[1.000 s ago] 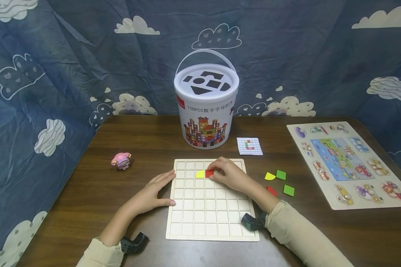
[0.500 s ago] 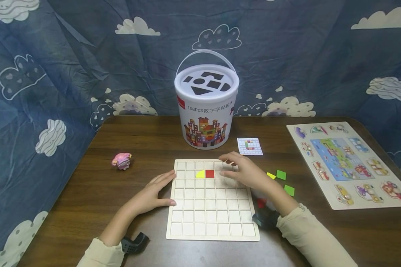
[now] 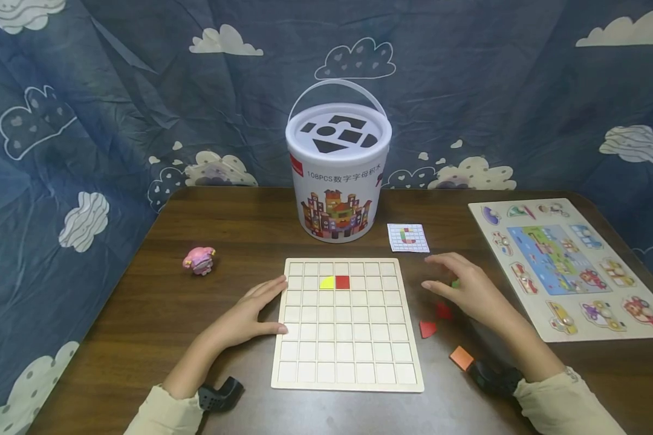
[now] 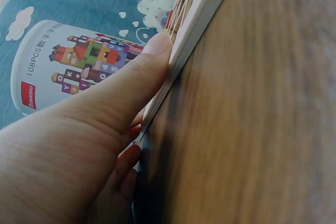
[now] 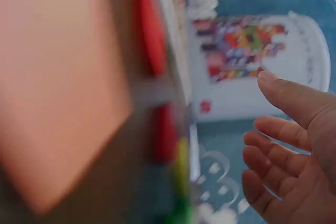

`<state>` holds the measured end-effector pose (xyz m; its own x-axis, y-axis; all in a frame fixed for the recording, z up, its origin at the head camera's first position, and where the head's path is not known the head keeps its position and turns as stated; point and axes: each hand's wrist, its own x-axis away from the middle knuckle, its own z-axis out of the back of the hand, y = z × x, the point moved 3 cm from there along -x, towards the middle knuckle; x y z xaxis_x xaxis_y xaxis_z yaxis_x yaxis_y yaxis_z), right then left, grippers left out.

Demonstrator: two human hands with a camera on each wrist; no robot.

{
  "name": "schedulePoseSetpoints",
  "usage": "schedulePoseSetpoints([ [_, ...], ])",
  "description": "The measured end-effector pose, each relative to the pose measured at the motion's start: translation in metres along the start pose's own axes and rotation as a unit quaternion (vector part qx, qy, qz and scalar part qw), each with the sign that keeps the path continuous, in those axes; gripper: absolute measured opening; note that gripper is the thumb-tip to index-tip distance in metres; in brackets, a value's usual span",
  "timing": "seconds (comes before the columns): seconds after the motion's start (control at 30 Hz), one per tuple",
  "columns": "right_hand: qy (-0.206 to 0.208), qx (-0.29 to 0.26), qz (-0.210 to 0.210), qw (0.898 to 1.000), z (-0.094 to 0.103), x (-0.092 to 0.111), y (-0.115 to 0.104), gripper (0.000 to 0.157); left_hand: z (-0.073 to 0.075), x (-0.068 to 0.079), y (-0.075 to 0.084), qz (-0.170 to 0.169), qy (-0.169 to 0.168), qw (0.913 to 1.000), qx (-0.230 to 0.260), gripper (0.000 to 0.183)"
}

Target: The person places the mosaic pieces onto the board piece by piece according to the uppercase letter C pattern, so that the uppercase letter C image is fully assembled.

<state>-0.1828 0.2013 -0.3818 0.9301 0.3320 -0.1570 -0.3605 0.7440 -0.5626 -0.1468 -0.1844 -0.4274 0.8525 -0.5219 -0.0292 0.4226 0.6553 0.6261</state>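
A pale wooden grid board [image 3: 350, 350] lies on the table. Near its top, a yellow quarter-circle tile [image 3: 328, 283] and a red square tile [image 3: 342, 282] occupy neighbouring cells. Along the board's left edge rests my left hand [image 3: 245, 315], fingers straight, thumb tip [image 4: 159, 43] against the rim in the left wrist view. My right hand [image 3: 470, 293] hovers right of the board, thumb and fingers spread and holding nothing. Beneath it, a green tile [image 3: 455, 283] is mostly hidden. Red tiles [image 3: 427, 329] and an orange square tile [image 3: 461, 358] lie closer to me.
Behind the board stands a white bucket [image 3: 337, 196] with a handle and shaped holes in its lid. A small pattern card [image 3: 408, 238] lies right of the bucket. A wooden picture puzzle [image 3: 539, 326] covers the far right, and a pink toy figure [image 3: 199, 260] sits at left.
My right hand has let go of the red square tile on the board and moved right, over the loose tiles. The orange tile has come into sight. My left hand has stayed put.
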Motion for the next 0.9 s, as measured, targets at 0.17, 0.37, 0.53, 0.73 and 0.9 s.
schedulePoseSetpoints([
  [0.17, -0.008, 0.038, -0.018, 0.999, -0.004, 0.007, 0.02, 0.041, 0.001, 0.0, 0.0, 0.001, 0.0, 1.0, 0.0, 0.085],
  [0.37, -0.012, 0.054, -0.017, 0.998, -0.012, 0.007, 0.031, 0.035, 0.0, 0.0, 0.0, -0.011, 0.004, 0.9999, -0.004, 0.085],
  [0.53, -0.003, 0.048, 0.027, 0.998, -0.017, 0.007, 0.031, 0.027, -0.001, 0.001, 0.0, -0.012, 0.007, 0.9999, -0.004, 0.085],
  [0.73, -0.01, 0.047, 0.011, 0.999, -0.018, 0.008, 0.031, 0.037, -0.001, 0.001, 0.0, -0.012, 0.008, 0.9999, -0.002, 0.085],
  [0.9, -0.004, 0.063, -0.004, 0.998, -0.017, 0.008, 0.032, 0.032, 0.0, 0.001, 0.0, -0.008, 0.005, 1.0, -0.001, 0.085],
])
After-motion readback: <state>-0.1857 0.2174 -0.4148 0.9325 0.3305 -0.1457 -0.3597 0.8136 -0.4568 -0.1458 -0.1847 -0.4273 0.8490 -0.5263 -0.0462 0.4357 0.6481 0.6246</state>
